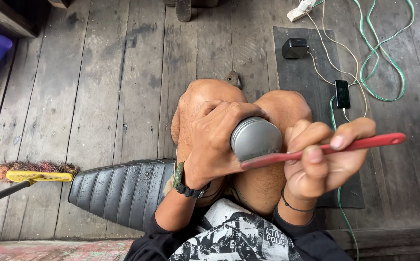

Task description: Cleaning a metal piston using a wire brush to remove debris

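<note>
My left hand (215, 140) is wrapped around a round grey metal tin (256, 137), holding it over my bare knees with its flat end turned toward me. My right hand (319, 157) grips a long thin red tool (326, 147), shaped like a toothbrush handle. The red tool's near end touches the lower rim of the tin, and its far end sticks out to the right. A dark watch sits on my left wrist and a thin black band on my right.
A black ribbed seat cushion (120, 191) lies on the wooden plank floor (123, 87) at my left. A yellow broom head (38, 174) is further left. A dark mat (302, 67) holds a black box (294, 48), a phone (342, 93) and green and white cables (379, 53).
</note>
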